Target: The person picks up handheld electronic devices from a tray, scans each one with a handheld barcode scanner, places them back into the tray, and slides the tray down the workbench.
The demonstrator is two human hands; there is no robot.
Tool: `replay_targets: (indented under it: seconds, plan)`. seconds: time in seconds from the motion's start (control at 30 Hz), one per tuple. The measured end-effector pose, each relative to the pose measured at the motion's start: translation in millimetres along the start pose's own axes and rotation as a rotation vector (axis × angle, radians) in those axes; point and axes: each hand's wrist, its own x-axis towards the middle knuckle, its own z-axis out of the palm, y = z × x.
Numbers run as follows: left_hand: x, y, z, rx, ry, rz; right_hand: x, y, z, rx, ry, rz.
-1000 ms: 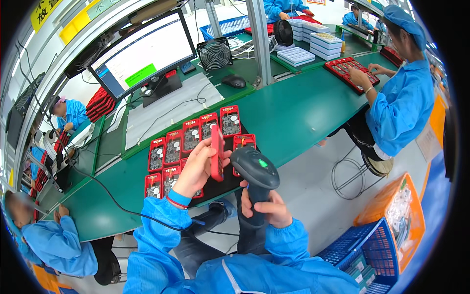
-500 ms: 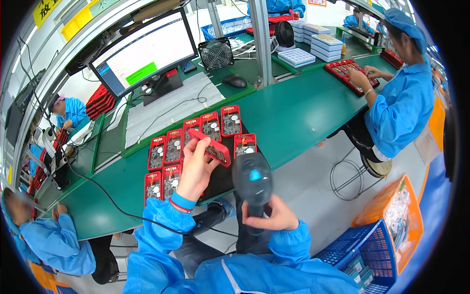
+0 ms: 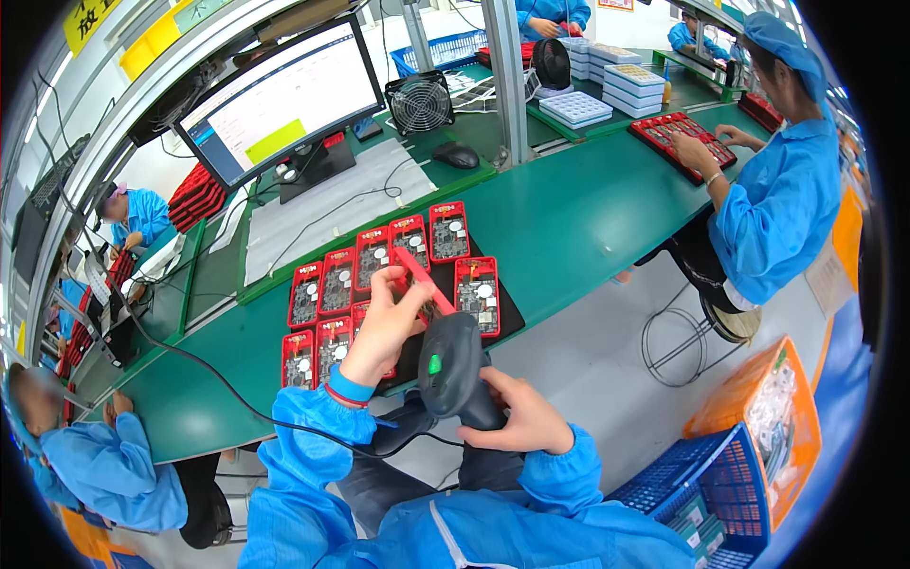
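My left hand (image 3: 384,322) pinches a red case (image 3: 424,282), tilted on edge above the black mat (image 3: 510,313). In my right hand (image 3: 524,414) is a black barcode scanner (image 3: 449,365), its handle gripped and a green light glowing on its top. The scanner's head is close to the lower end of the held case and covers part of it. Several open red cases with circuit boards, such as one at the right (image 3: 477,297) and one at the back (image 3: 448,233), lie in rows on the mat. My left hand hides part of the front row.
A monitor (image 3: 284,104), a mouse (image 3: 456,156) and a small fan (image 3: 420,103) stand behind the green table (image 3: 569,223). One co-worker (image 3: 773,190) handles a red tray (image 3: 668,142) at right; another sits at left. Orange and blue baskets (image 3: 735,484) stand lower right.
The scanner has moved left and down, toward the held case, and its light has gone from blue to green. The red case has turned more edge-on. The monitor's green panel is now yellow-green.
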Motion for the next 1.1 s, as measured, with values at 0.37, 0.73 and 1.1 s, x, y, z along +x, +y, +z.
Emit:
replay_targets:
  seconds: [0.37,0.73,1.1]
  plan:
    - [-5.4,-8.2,25.3,-0.26,0.106,-0.004,0.6,-15.4,4.1,-0.21,0.126,0.077]
    - [7.0,-13.8,12.1,0.135,0.099,0.047,-15.9,-17.1,-8.5,-0.132,0.118,0.025]
    - [-4.6,-9.9,30.0,0.018,0.124,0.082,-11.9,-11.0,9.8,-0.166,0.249,0.031]
